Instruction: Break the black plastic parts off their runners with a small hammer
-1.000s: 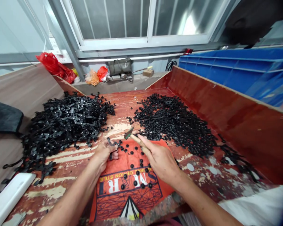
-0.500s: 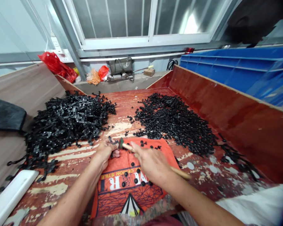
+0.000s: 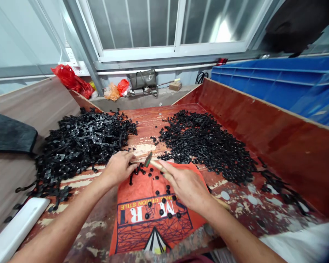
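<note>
My right hand (image 3: pixel 185 182) is closed round the pale wooden handle of a small hammer (image 3: pixel 156 165); its narrow greenish head is raised above the far edge of an orange printed cloth (image 3: pixel 137 233). To the left of the hammer head, my left hand (image 3: pixel 120 166) has its fingers bent together over a black part (image 3: pixel 132 163), which they mostly hide. Close to those fingertips, several more small black pieces (image 3: pixel 138 170) rest on the cloth. Round black caps (image 3: pixel 161 211) are scattered over its printed lettering.
Heaps of black parts lie left (image 3: pixel 84 138) and right (image 3: pixel 205 142) on the worn red table (image 3: pixel 150 117). Wooden side boards (image 3: pixel 263 124) border it, with a blue crate (image 3: pixel 276 80) beyond the right one. A long white object (image 3: pixel 19 226) lies front left.
My left hand has turned palm-down and moved slightly towards the back, its fingers now over the black pieces. The hammer head has shifted a little right and up. The view has shifted slightly.
</note>
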A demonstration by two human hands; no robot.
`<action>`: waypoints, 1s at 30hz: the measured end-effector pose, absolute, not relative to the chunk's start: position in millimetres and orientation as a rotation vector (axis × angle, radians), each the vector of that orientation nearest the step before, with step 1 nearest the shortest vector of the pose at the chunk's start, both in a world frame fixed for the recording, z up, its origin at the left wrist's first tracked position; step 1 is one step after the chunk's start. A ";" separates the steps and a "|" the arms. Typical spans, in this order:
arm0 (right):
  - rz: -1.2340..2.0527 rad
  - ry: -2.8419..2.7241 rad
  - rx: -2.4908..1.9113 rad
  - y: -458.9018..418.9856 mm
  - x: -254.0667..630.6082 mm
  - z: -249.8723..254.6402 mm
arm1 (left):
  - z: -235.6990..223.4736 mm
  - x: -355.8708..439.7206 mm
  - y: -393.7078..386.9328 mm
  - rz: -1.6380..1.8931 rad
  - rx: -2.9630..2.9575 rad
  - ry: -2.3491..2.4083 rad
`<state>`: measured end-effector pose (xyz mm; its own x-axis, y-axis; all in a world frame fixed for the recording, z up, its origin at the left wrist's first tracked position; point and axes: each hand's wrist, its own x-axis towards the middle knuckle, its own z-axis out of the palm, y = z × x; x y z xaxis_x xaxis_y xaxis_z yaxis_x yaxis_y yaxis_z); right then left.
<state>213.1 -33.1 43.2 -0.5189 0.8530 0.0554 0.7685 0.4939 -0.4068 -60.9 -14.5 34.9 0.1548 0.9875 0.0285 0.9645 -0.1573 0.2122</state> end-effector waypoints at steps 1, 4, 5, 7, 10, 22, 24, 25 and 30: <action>0.464 -2.471 -1.382 -31.2 215.4 44.7 | 27.1 -57.3 -11.0 0.234 2.266 1.898; 0.422 -2.486 -1.370 -27.6 219.2 46.9 | 10.0 -50.1 -7.9 0.207 2.232 1.824; 0.420 -2.497 -1.365 -27.5 219.5 47.5 | 8.2 -49.3 -9.3 0.194 2.230 1.810; 0.421 -2.504 -1.356 -28.8 219.4 48.9 | 10.9 -50.2 -14.9 0.193 2.210 1.814; 0.434 -2.492 -1.346 -32.7 218.8 50.6 | 22.1 -55.0 -26.8 0.276 2.083 1.835; 0.508 -2.530 -1.360 -47.7 210.2 53.5 | -7.8 -54.5 -53.8 0.372 1.736 1.860; 0.494 -2.456 -1.318 -48.3 208.8 56.8 | -8.4 -55.0 -52.2 0.413 1.698 1.848; 0.490 -2.430 -1.291 -48.4 208.4 58.1 | -8.5 -55.4 -51.3 0.417 1.680 1.857; 0.504 -2.406 -1.220 -48.1 207.2 56.9 | -10.7 -56.6 -49.6 0.419 1.697 1.912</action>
<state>207.2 -48.1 56.9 -0.5423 0.8201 0.1825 0.6781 0.5555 -0.4813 -56.6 -49.6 -10.7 -0.0573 0.9800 -0.1905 0.8107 0.1571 0.5640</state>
